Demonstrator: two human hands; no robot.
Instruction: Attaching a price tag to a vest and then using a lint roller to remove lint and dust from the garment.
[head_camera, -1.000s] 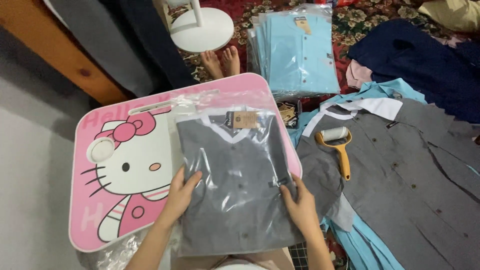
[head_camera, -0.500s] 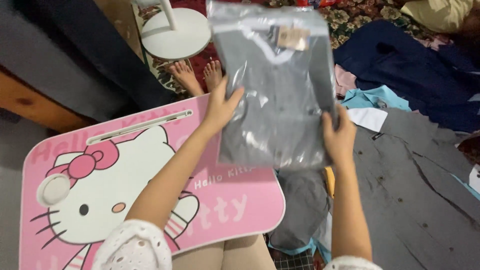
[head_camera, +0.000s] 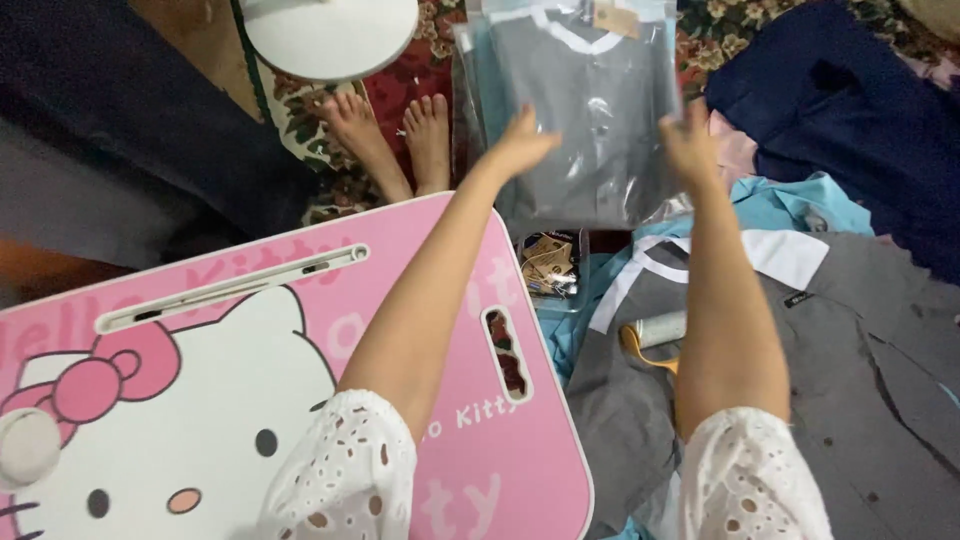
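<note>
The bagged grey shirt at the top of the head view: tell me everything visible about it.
The bagged grey shirt is folded flat inside a clear, glossy plastic bag, with a white-trimmed collar and a tan card tag near the neck. It lies collar away from the camera, on a stack of bagged light blue garments. The left hand and right hand are at its side edges, fingers spread; whether they touch it is unclear.
</note>
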